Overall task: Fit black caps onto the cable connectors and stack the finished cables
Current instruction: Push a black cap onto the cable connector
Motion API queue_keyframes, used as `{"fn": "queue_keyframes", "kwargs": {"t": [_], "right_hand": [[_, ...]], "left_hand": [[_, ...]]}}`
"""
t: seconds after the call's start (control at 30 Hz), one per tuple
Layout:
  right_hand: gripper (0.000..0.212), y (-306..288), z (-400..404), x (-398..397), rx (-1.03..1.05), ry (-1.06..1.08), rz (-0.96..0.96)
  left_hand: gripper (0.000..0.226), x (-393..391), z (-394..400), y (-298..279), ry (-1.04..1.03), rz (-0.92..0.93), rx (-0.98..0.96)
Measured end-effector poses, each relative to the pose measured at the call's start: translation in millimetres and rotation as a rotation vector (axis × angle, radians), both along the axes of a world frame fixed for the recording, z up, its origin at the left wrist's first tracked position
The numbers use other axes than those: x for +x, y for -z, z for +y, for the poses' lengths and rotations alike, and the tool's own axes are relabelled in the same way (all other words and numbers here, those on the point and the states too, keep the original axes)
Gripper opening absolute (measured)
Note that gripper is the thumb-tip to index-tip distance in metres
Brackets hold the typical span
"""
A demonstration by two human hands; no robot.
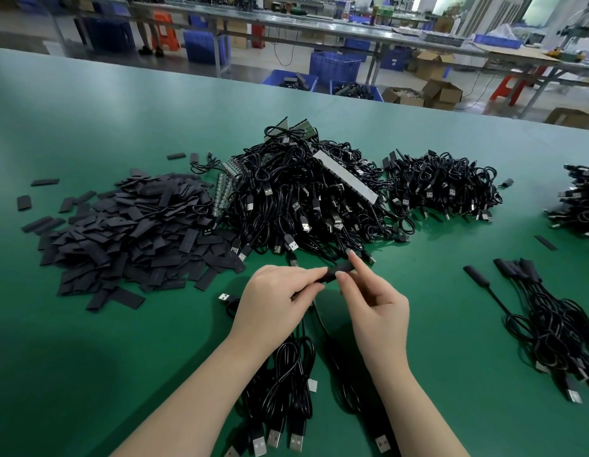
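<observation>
Progress looks early: left hand (276,296) and right hand (374,308) pinch one flat black sleeve cap (340,269), small finished bundle of capped black cables (550,328) stacked right, huge tangled heap of uncapped black USB cables (306,196) remaining.

Beyond the far edge of the green table (88,133), blue plastic crates (334,67) sit on the floor beside open cardboard boxes (441,92). An orange stool (166,29) stands under a long workbench (286,26) farther back.

I can't see the connector inside the black cap (340,269); my left hand (275,300) covers its near end. The cable heap (581,201) at the right edge is cut off, and the plugs (276,438) at the bottom edge are partly cropped.
</observation>
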State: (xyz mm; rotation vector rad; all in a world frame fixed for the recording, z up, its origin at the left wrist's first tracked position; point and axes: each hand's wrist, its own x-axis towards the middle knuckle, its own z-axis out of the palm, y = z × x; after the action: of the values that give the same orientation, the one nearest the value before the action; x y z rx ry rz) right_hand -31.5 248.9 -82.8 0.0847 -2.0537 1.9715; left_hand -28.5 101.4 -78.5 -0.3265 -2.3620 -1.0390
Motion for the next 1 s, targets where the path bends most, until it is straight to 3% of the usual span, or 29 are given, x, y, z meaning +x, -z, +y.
{"fn": "queue_keyframes", "kwargs": {"t": [0.23,0.47,0.63,0.77,0.87,1.0], "right_hand": [[0.045,4.1,0.0,-0.6,0.125,-0.041,-0.011],[0.046,6.2,-1.0,-3.4,0.08,-0.074,-0.024],[0.049,8.4,1.0,-2.8,0.198,-0.052,0.065],[0.038,10.0,-5.6,0.4,0.402,-0.159,0.099],[0.056,10.2,-6.7,-0.1,0.249,-0.075,0.064],[0.057,11.1,-0.6,-0.9,0.276,-0.072,0.069]], "left_hand": [[0.03,0.7,-4.8,0.4,-0.061,-0.085,0.105],[0.031,-1.1,-1.8,-1.5,-0.052,-0.084,0.076],[0.033,0.1,-4.1,-1.4,-0.061,-0.125,0.139],[0.034,-0.7,-2.1,-0.8,-0.061,-0.11,0.134],[0.034,-0.8,-3.6,-0.1,-0.069,-0.119,0.142],[0.033,-0.1,-4.4,-0.2,-0.066,-0.117,0.109]]}}
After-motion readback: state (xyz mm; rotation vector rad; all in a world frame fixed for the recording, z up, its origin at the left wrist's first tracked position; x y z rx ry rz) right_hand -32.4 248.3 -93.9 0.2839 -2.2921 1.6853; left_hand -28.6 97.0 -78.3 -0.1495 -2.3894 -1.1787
